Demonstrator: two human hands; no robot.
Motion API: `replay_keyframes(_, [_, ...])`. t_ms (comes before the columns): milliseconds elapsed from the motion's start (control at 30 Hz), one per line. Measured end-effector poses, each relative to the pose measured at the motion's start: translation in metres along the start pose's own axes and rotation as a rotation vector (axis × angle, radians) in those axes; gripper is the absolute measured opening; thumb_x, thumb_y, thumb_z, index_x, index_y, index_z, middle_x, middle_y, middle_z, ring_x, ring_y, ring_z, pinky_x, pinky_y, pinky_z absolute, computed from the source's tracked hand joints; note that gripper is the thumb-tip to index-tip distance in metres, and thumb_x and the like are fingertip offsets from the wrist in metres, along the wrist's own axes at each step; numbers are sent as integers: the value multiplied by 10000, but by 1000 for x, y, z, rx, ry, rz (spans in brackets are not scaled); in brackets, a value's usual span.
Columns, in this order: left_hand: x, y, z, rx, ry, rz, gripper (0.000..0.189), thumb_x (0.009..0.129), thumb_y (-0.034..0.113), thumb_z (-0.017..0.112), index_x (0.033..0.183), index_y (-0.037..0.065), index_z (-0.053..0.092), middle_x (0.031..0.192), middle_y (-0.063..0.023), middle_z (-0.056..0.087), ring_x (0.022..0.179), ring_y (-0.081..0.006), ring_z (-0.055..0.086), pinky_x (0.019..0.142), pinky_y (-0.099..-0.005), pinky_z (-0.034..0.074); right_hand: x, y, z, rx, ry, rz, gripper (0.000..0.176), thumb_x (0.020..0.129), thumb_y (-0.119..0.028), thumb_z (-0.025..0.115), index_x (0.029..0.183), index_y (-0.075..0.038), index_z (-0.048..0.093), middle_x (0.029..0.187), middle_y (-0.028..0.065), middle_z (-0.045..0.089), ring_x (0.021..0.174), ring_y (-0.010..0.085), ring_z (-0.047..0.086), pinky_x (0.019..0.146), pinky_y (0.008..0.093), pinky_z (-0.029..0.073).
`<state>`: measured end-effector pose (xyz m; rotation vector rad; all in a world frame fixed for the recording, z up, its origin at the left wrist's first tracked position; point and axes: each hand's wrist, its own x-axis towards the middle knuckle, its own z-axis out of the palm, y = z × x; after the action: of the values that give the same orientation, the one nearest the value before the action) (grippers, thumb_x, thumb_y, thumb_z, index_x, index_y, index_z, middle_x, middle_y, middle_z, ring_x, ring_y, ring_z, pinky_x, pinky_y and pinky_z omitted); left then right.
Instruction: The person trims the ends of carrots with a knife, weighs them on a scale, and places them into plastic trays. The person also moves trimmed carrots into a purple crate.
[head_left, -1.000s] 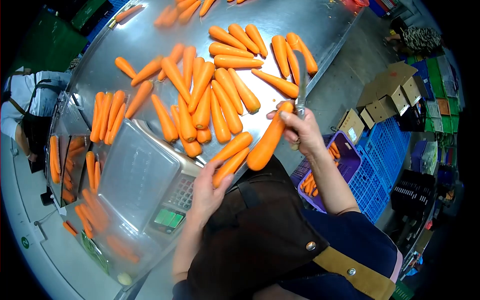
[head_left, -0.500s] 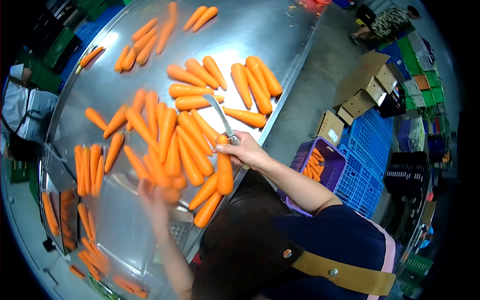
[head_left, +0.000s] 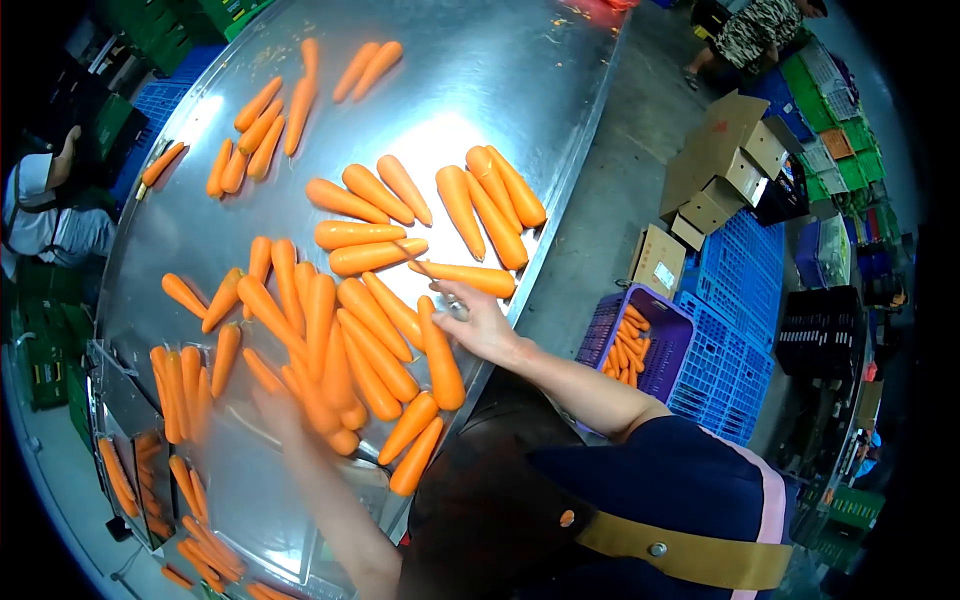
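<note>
My right hand (head_left: 478,322) is closed around a knife (head_left: 415,262) with a thin, curved blade, blurred now, that points up and left over the carrots. Just left of its fingers lies a single thick carrot (head_left: 441,355), close to the thumb. My left hand (head_left: 278,412) is smeared by motion at the lower left of the main carrot pile (head_left: 318,325), so its fingers cannot be made out. Two more carrots (head_left: 416,455) rest at the table's near edge beside my apron. Several carrots (head_left: 372,235) lie in a group beyond the knife.
The steel table (head_left: 480,90) carries more carrots (head_left: 258,130) at its far side. A scale-like clear tray (head_left: 245,510) sits at lower left. Right of the table stand a purple crate (head_left: 672,370) holding carrots, blue pallets (head_left: 735,290) and cardboard boxes (head_left: 715,160). Two other people are in the background.
The view has shifted slightly. My right hand has come off the thick carrot, which now lies on the table, and the knife has swung left. My left hand has moved left along the pile.
</note>
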<state>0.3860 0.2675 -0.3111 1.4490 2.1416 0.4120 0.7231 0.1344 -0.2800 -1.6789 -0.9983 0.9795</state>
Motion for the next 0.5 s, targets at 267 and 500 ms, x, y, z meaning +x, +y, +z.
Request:
replay_keyframes(267, [-20,29,-13,195,7,63,314,839,72,659,1100,-52,537,1217,-315,555,1114,-460,553,920,-473,470,25,2,-37,164,13,116,234,927,-86,621,1138,11,596,1027,56,670,529,55,534,498,206,449])
replay_keyframes(500, [-80,31,-50,-892,33,161,497,898,-23,570,1378,-51,441,1290,-179,554,1154,-297,573,1020,-400,445,45,-21,-29,36,-79,169,270,906,-131,647,1140,1,620,960,63,676,559,84,567,558,246,494])
